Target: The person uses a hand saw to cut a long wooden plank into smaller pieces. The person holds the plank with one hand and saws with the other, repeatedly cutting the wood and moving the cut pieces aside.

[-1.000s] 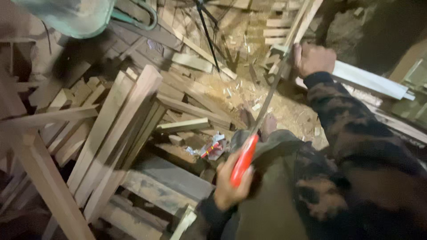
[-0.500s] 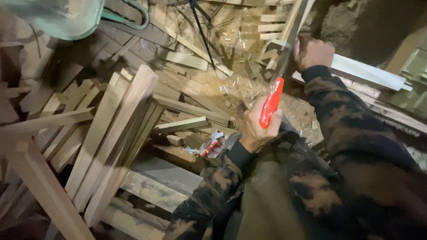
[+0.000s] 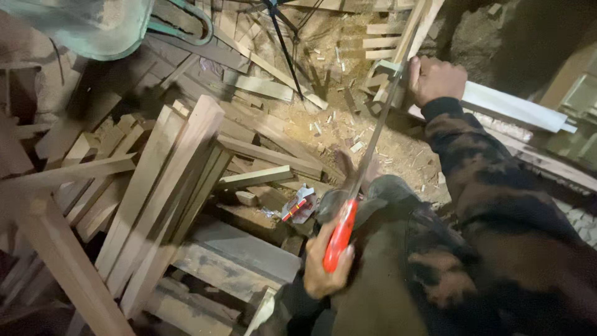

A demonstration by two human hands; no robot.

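Observation:
My left hand (image 3: pixel 324 266) is wrapped around the red handle (image 3: pixel 340 236) of a hand saw. Its thin blade (image 3: pixel 373 140) runs up and to the right to a pale wooden strip (image 3: pixel 411 34) that leans upright at the top of the view. My right hand (image 3: pixel 437 78) is closed on that strip just where the blade meets it, beside a small wooden frame. Both my arms are in dark patterned sleeves, and my knee (image 3: pixel 385 193) sits under the blade.
A pile of long wooden slats (image 3: pixel 165 186) leans at the left over flat boards (image 3: pixel 242 249). Sawdust and chips (image 3: pixel 339 121) cover the ground ahead. A long white board (image 3: pixel 516 107) lies at the right, a green sack (image 3: pixel 81 25) at the top left, and a small red-and-white wrapper (image 3: pixel 298 205) sits among offcuts.
The saw was pushed up along the strip half a second ago and is now drawn back down, with my left hand near my lap again. My right hand has stayed on the strip.

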